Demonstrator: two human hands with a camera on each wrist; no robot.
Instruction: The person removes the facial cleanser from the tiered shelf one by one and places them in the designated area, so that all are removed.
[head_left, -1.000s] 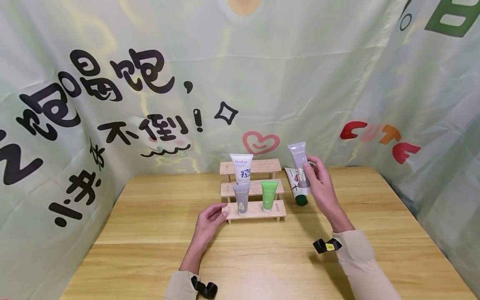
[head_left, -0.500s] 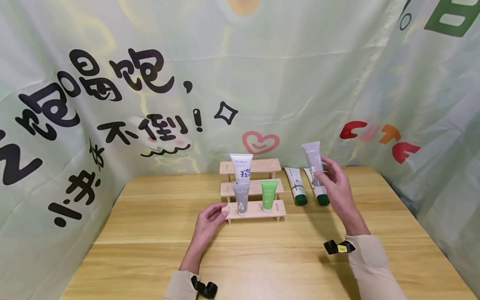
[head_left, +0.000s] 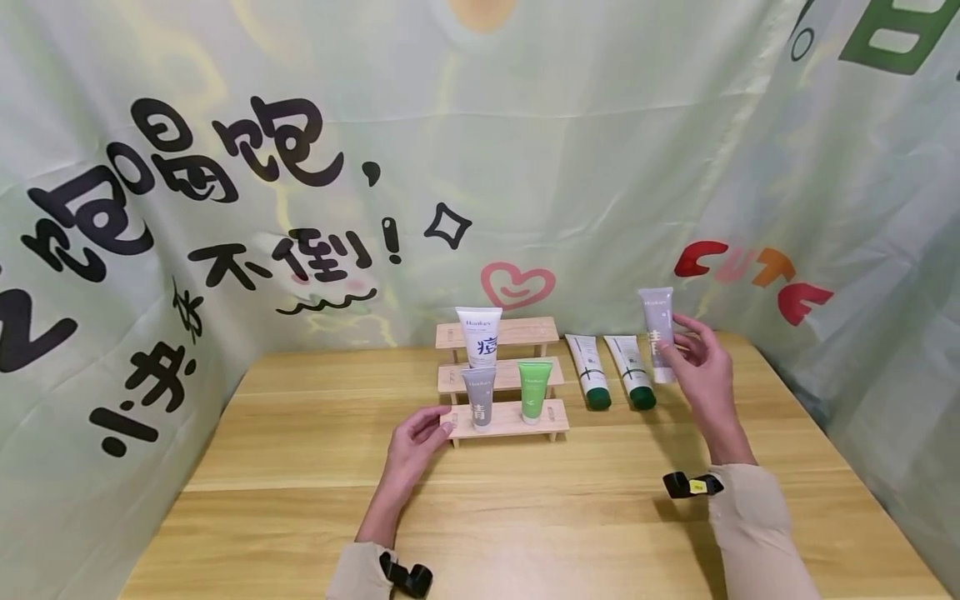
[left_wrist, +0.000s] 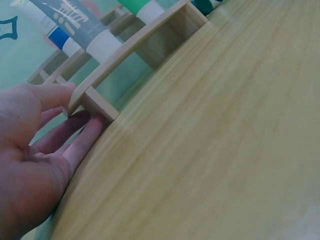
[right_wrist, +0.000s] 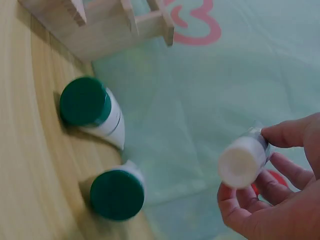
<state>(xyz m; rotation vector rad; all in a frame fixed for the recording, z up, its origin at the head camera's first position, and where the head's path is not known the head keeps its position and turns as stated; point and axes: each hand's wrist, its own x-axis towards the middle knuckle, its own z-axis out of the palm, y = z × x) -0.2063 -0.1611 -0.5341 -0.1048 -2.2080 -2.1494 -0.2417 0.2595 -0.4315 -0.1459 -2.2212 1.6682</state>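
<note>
My right hand (head_left: 703, 367) holds a grey squeeze tube (head_left: 658, 329) upright above the table, its white cap downward. In the right wrist view that cap (right_wrist: 237, 167) faces the camera, with the thumb and fingers around the tube. My left hand (head_left: 414, 446) pinches the left end of the lowest step of a three-tier wooden display stand (head_left: 504, 421), thumb on top and fingers below. On that step stand another grey tube (head_left: 481, 398) and a green tube (head_left: 533, 392). A white tube (head_left: 479, 337) with blue lettering stands behind the grey one, its base hidden.
Two white tubes with dark green caps, a nearer-stand one (head_left: 588, 372) and a second one (head_left: 631, 372), lie side by side right of the stand. The wooden table (head_left: 300, 467) ends at a printed curtain (head_left: 615, 167) behind and at both sides.
My right hand has carried the grey tube to the right, past the two white tubes, which now show fully. My left hand has stayed on the stand.
</note>
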